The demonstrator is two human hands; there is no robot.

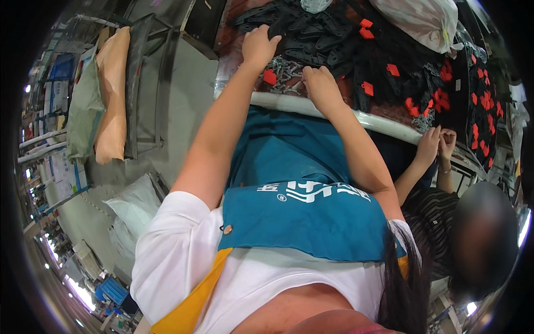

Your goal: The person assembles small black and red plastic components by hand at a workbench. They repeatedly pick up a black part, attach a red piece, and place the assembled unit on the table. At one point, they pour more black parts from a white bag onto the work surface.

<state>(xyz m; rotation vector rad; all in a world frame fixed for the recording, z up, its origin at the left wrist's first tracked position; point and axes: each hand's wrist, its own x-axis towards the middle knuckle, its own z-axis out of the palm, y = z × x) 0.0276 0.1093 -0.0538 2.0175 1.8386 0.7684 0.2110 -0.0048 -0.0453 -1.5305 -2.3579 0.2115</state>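
My left hand (260,48) is at the left edge of a heap of black plastic parts (320,33). Its thumb and fingers are bent around the end of one dark part, mostly hidden by the hand. Close to the table's near edge, my right hand (322,89) is closed, fingertips pressed together beside a scatter of silvery screws (286,75). Whatever it pinches is too small or hidden to make out. Between my hands a red plastic piece (270,77) lies by the screws.
More red pieces (367,88) lie among the black parts on the table, whose near edge (289,103) is wrapped in white padding. A clear plastic bag (417,22) stands at the back. To my right another person's hands (436,143) are at the edge. A metal frame (147,89) stands left.
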